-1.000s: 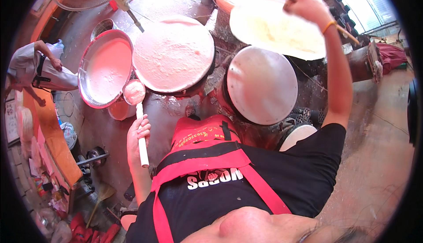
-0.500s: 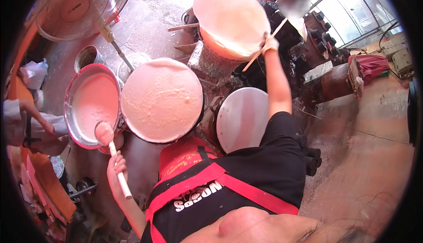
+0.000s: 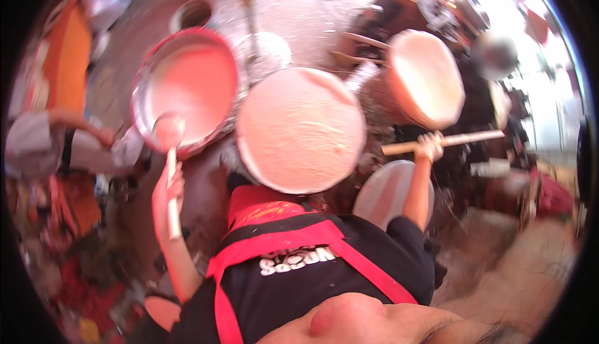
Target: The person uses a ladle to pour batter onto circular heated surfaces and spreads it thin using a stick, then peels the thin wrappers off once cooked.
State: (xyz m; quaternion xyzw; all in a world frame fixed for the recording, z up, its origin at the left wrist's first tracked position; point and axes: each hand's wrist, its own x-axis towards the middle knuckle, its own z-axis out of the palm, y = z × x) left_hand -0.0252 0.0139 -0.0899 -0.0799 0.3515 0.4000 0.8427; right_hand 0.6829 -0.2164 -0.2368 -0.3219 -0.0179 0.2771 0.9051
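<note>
My left hand (image 3: 168,189) is closed round the pale handle of a ladle (image 3: 170,133), whose bowl rests over the near edge of the batter (image 3: 203,82) in a red-rimmed basin (image 3: 141,119). On the right, my right hand (image 3: 428,147) grips a light wooden stick (image 3: 471,137), held nearly level. Just beyond that hand is a pale, round-topped sheet or pan surface (image 3: 426,79); what it is made of is unclear. A wide disc with a pale, batter-like covering (image 3: 299,130) lies between my hands, close to my red apron.
A flat grey round plate or lid (image 3: 382,188) lies under my right forearm. Another person's arm (image 3: 81,122) shows at the left, beside the basin. Behind the basin stand a bucket (image 3: 192,14) and a fan pole (image 3: 249,16). Dark equipment crowds the far right.
The view has swung, shifting the basin and discs rightward. My right hand has drawn nearer my body, and its stick has turned from slanting to nearly level. The ladle remains at the basin.
</note>
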